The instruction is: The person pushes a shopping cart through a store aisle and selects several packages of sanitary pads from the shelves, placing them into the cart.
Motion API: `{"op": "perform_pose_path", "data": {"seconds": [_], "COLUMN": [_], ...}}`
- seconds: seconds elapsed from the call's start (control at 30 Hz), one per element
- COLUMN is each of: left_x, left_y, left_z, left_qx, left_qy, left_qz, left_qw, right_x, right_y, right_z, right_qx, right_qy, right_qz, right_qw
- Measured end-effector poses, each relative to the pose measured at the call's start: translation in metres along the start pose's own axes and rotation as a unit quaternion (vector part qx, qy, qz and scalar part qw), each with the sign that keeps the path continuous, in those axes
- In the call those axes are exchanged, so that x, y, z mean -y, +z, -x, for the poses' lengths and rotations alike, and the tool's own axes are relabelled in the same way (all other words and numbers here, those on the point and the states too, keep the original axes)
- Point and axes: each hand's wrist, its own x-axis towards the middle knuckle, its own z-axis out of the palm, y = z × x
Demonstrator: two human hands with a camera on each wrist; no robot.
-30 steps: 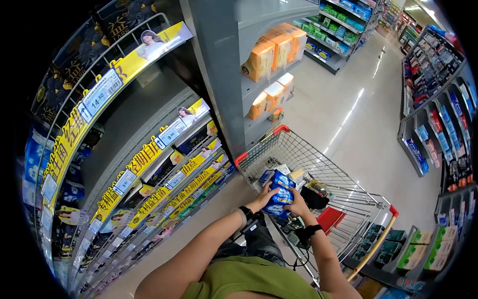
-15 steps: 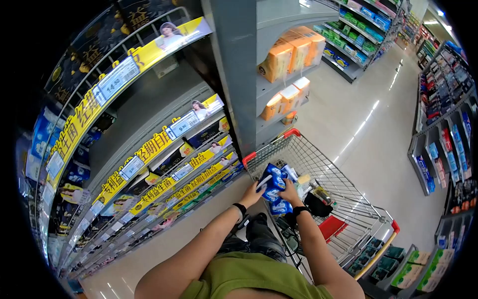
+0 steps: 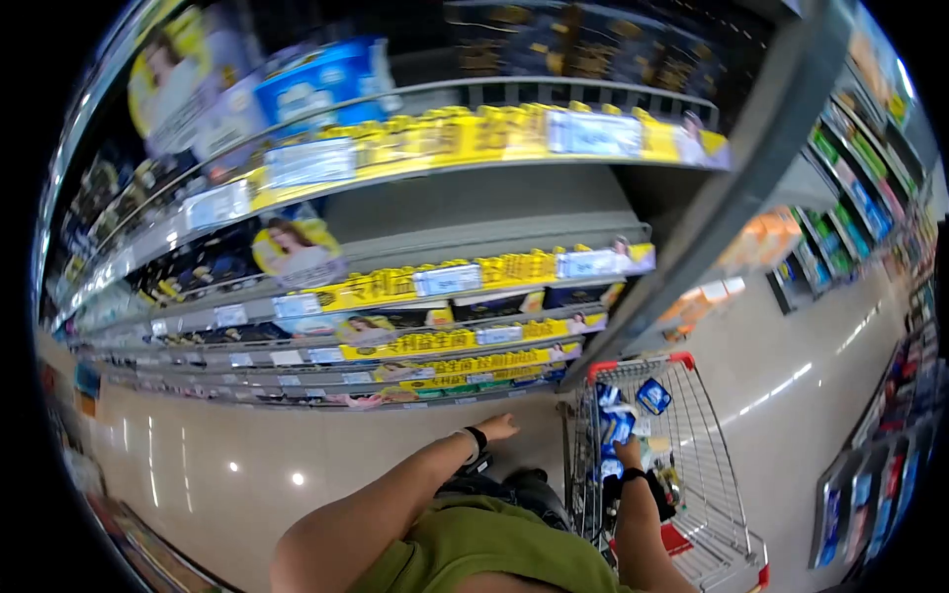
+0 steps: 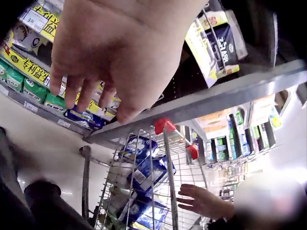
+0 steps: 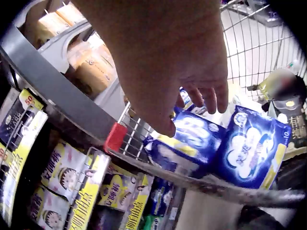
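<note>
My left hand (image 3: 497, 427) is held out past the cart's left side, in front of the shelf, with nothing in it. In the left wrist view its fingers hang loosely bent. Over the shopping cart (image 3: 707, 425) is my right hand (image 3: 629, 453), fingers loose and apart in the right wrist view. Just below its fingertips lies a blue plastic pack (image 5: 194, 136) with white cloud-like print. A second blue pack (image 5: 252, 148) leans beside it, nearer the rim. Towards the cart's far end in the head view lies another blue pack (image 3: 652, 396).
A long shelf (image 3: 425, 284) with yellow label strips runs along the front and left. A grey shelf post (image 3: 732, 178) stands close behind the cart's red-cornered end. Orange packs (image 3: 761, 237) sit on a shelf beyond it. More shelving (image 3: 870, 465) lines the right, across the aisle floor (image 3: 781, 366).
Both hands have let go of the blue pack, and blue packs lie in the cart. My left hand has drawn away to the left. The head view has turned left towards the shelf.
</note>
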Motion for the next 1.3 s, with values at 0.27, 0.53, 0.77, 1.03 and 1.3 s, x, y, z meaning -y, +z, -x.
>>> {"op": "perform_pose_path", "data": {"seconds": [0.27, 0.53, 0.77, 1.03, 1.3], "left_x": [0.024, 0.021, 0.035, 0.049, 0.049], "left_y": [-0.094, -0.240, -0.340, -0.413, -0.414], "left_z": [0.083, 0.282, 0.315, 0.232, 0.223], "left_qx": [-0.114, -0.385, -0.675, -0.802, -0.795], "left_qy": [0.303, 0.401, 0.423, 0.308, 0.253], "left_qz": [0.115, 0.150, 0.173, 0.067, 0.042], "left_qw": [0.939, 0.817, 0.579, 0.507, 0.549], "right_x": [0.172, 0.425, 0.572, 0.696, 0.727], "right_y": [-0.060, -0.104, -0.078, -0.014, 0.042], "right_z": [0.011, 0.096, 0.121, 0.132, 0.121], "right_qx": [-0.151, -0.082, 0.006, 0.113, 0.057], "right_qy": [-0.169, -0.534, -0.589, -0.630, -0.615], "right_qz": [-0.306, -0.226, -0.264, -0.232, -0.176], "right_qw": [0.925, 0.810, 0.764, 0.732, 0.766]}}
